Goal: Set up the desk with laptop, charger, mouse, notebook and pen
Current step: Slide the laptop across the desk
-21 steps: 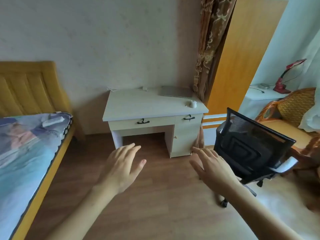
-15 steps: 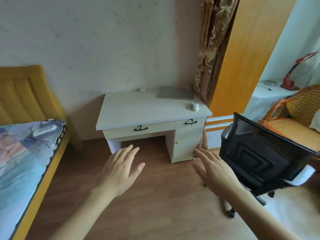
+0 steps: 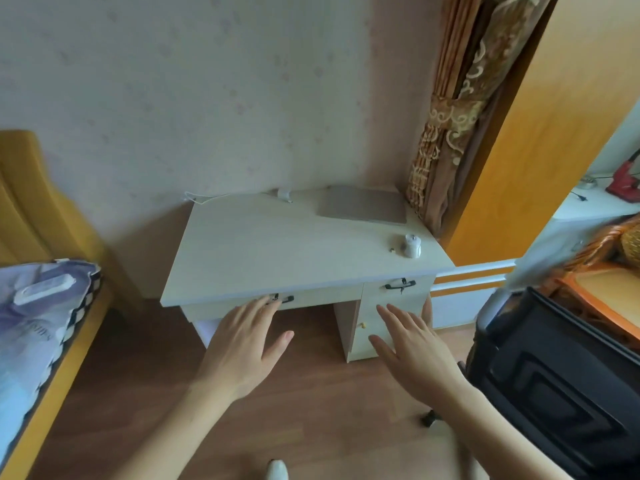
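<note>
Both hands, left hand [image 3: 242,344] and right hand [image 3: 412,348], spread open and empty; closed laptop [image 3: 362,208] lies flat beyond them, long side running left-right along the desk [image 3: 277,254] back.

Two open hands, the left hand [image 3: 242,344] and the right hand [image 3: 415,351], reach out, and beyond them stands one desk [image 3: 277,251]. Past the fingertips it carries one closed laptop [image 3: 362,208], one white charger [image 3: 284,194] and one small white mouse [image 3: 412,245]. Right of the right hand is one black chair [image 3: 554,382].

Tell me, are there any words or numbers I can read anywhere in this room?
Purple patterned bedcover: a line of small dark print, too blurred to read.
Closed grey laptop: no lettering shows.
Small white mouse, white charger block, pale wooden desk: no text visible.
Nothing here can be quoted.
</note>
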